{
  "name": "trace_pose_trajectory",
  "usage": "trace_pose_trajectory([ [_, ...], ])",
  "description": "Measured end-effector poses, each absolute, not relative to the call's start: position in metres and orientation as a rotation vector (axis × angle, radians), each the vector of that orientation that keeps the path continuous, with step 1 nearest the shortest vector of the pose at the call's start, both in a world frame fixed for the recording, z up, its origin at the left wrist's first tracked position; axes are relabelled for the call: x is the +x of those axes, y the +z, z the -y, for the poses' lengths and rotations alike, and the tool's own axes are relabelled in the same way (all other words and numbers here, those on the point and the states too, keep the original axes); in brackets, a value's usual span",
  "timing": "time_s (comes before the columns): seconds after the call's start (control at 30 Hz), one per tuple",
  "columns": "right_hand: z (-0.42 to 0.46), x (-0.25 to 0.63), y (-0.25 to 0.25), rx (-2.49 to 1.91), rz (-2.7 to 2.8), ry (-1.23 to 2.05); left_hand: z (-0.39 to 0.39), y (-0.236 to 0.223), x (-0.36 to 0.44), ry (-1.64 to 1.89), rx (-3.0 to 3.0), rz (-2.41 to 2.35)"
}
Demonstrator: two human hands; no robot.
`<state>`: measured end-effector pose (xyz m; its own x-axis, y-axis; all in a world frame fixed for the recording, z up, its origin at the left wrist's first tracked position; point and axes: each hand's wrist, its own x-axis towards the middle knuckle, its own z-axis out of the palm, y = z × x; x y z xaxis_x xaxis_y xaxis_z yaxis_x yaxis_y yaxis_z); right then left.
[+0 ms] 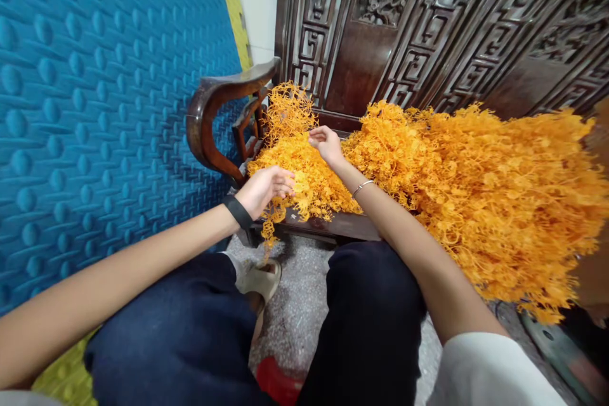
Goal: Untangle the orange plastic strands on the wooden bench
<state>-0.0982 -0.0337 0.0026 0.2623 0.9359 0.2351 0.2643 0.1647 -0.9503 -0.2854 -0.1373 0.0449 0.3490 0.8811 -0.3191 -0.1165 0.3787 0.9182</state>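
Observation:
My left hand (272, 190), with a black band at the wrist, hovers at the front left of a heap of orange, curly plastic-looking strands (328, 193). Its fingers are stretched out and loosely apart, with no held object showing. Farther back, my right hand (327, 144) is over the same heap, a thin bracelet on its forearm. Its fingers are loosely bent, with a small gap between thumb and fingers; nothing can be made out in them. A stringy length of the orange strands (269, 228) hangs over the front edge below my left hand.
The heap lies on a dark wooden bench (347, 226) with a curved armrest (209, 114) and carved back (361, 57). A much larger orange pile (504, 196) fills the right. Blue textured matting (95, 108) is at left. A slipper (269, 280) and red object (278, 384) are below.

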Motion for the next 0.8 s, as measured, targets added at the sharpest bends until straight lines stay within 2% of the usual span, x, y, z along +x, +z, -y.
trace_pose_trajectory([
  [0.23, 0.058, -0.093, 0.017, -1.260, 1.449, 0.849, 0.132, 0.040, -0.300, 0.854, 1.250, -0.954],
  [0.4, 0.109, -0.117, 0.046, -1.157, 1.651, 1.115, 0.132, 0.044, -0.310, 0.942, 1.457, -0.941],
  [0.6, 0.137, -0.128, 0.054, -1.044, 1.914, 0.995, 0.140, 0.050, -0.313, 0.804, 1.743, -0.955],
  [0.8, 0.137, -0.133, 0.045, -1.001, 1.854, 0.908, 0.138, 0.047, -0.315, 0.838, 2.107, -1.131],
])
